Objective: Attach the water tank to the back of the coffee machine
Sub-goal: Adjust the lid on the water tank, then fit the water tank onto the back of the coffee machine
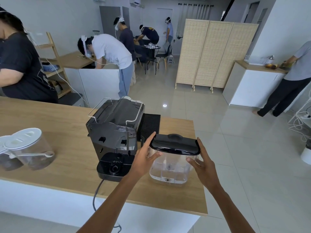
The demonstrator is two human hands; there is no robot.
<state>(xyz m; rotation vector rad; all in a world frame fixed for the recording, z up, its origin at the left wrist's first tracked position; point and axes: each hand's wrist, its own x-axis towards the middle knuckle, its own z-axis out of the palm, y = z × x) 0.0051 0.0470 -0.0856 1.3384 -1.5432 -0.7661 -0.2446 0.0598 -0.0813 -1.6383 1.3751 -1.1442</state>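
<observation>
A clear plastic water tank [170, 169] with a black lid [175, 145] stands on the wooden counter [67, 148], right of the black coffee machine [114, 130]. The machine's back faces me, and its low black base socket [113, 167] sticks out toward me. My left hand [145, 155] lies against the tank's left side, thumb along the lid edge. My right hand [200, 163] lies against the right side, fingers spread over the clear wall. Both hands touch the tank, which rests on the counter.
Two clear lidded jars [28, 148] with a white scoop stand at the counter's left. A black mat [149, 125] lies behind the machine. The machine's power cord [95, 194] hangs over the front edge. The counter's right edge is close to the tank. Several people work behind.
</observation>
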